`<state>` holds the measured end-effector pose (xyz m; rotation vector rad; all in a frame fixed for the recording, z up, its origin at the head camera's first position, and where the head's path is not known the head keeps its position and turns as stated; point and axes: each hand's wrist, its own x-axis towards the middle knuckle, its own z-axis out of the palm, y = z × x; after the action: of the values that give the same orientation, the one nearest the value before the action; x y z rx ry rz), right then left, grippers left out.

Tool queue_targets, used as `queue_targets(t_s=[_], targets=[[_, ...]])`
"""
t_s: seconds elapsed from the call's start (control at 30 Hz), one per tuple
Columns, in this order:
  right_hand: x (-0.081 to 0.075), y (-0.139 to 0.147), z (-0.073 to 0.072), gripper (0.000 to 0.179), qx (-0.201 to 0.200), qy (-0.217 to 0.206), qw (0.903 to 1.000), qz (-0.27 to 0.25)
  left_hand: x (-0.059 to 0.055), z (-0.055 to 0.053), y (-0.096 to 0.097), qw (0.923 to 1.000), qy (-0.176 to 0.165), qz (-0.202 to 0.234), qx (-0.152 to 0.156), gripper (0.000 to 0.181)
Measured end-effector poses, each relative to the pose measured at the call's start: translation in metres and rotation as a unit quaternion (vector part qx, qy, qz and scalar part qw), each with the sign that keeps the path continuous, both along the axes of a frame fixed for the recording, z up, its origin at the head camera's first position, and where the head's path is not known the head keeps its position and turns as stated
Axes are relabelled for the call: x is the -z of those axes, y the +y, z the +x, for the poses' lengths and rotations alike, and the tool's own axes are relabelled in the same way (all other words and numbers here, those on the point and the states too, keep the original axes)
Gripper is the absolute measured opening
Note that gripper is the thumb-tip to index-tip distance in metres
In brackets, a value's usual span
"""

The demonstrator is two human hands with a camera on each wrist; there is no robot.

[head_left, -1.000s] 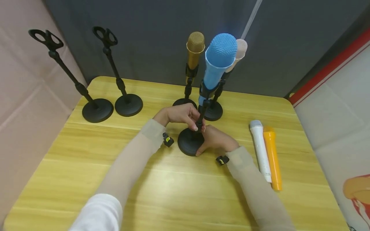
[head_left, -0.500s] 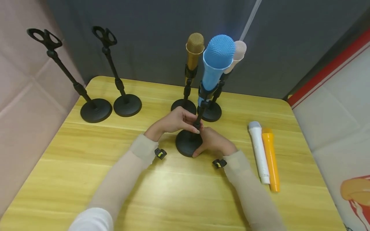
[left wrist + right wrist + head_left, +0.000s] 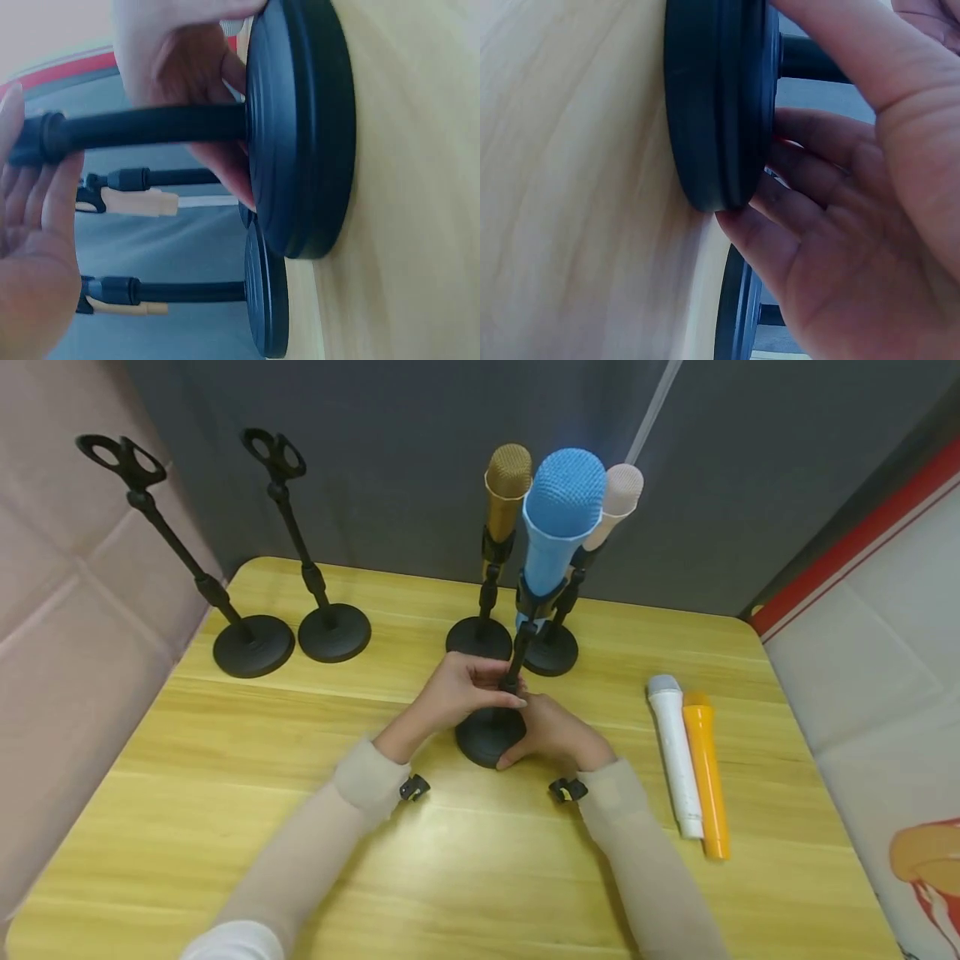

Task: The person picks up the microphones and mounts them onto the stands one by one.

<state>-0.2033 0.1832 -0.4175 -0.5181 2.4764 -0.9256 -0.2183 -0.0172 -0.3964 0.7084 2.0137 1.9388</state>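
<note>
A blue microphone (image 3: 564, 510) sits in the clip of a black desktop microphone stand (image 3: 491, 737) at the middle of the table. My left hand (image 3: 457, 693) holds the collar low on its pole between thumb and fingers, as the left wrist view shows at the collar (image 3: 43, 139). My right hand (image 3: 555, 731) grips the right side of the round base (image 3: 720, 105), thumb at the near side and fingers around the far edge. Just behind are a gold microphone (image 3: 508, 477) and a pale pink microphone (image 3: 618, 497), each in its own black stand.
Two black stands with bare clips, the outer stand (image 3: 253, 646) and the inner stand (image 3: 333, 632), are at the back left. On the right lie a white microphone (image 3: 677, 760) and an orange microphone (image 3: 707, 777), side by side. A dark grey panel (image 3: 375, 485) rises behind the table.
My left wrist and forearm have come lower and nearer me, while the left hand stays at the pole. The blue microphone and its stand have shifted slightly left; my right hand stays on the base.
</note>
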Motion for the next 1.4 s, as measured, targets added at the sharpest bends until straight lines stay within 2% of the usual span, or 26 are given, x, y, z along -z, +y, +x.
queue_targets(t_s=[0.1,0.2,0.37,0.43,0.63,0.8,0.9,1.1,1.3,1.4], targets=[[0.001,0.0,0.0,0.113,-0.005,0.008,0.9999,0.006,0.003,0.006,0.004,0.9989,0.018,0.015,-0.04,0.033],[0.001,0.0,0.001,0.11,-0.009,0.013,0.9998,0.014,0.005,0.013,0.008,0.9951,0.054,0.013,-0.082,0.033],[0.001,-0.001,0.001,0.104,-0.003,0.009,0.9999,0.013,0.006,0.023,0.013,0.9816,0.126,0.004,-0.144,0.038],[0.001,-0.001,0.0,0.102,-0.001,0.007,1.0,0.007,0.006,0.025,0.014,0.9777,0.139,0.003,-0.157,0.039],[0.002,-0.001,-0.001,0.1,-0.003,0.008,1.0,0.0,0.007,0.027,0.016,0.9737,0.147,-0.002,-0.174,0.037],[0.003,0.0,-0.001,0.095,-0.003,0.012,0.9999,0.0,0.008,0.031,0.018,0.9673,0.159,0.004,-0.197,0.038],[0.003,0.001,-0.001,0.092,-0.006,0.014,0.9999,-0.001,0.006,0.035,0.019,0.9581,0.175,-0.009,-0.227,0.039],[0.003,0.002,0.001,0.098,0.0,0.014,0.9999,-0.001,-0.004,0.045,0.022,0.9334,0.214,-0.039,-0.285,0.037],[0.004,0.001,-0.001,0.095,-0.007,0.018,0.9998,-0.006,-0.008,0.052,0.027,0.9073,0.235,-0.103,-0.333,0.04],[0.005,0.001,-0.001,0.09,-0.004,0.017,0.9998,-0.006,-0.006,0.054,0.031,0.9042,0.229,-0.118,-0.34,0.039]])
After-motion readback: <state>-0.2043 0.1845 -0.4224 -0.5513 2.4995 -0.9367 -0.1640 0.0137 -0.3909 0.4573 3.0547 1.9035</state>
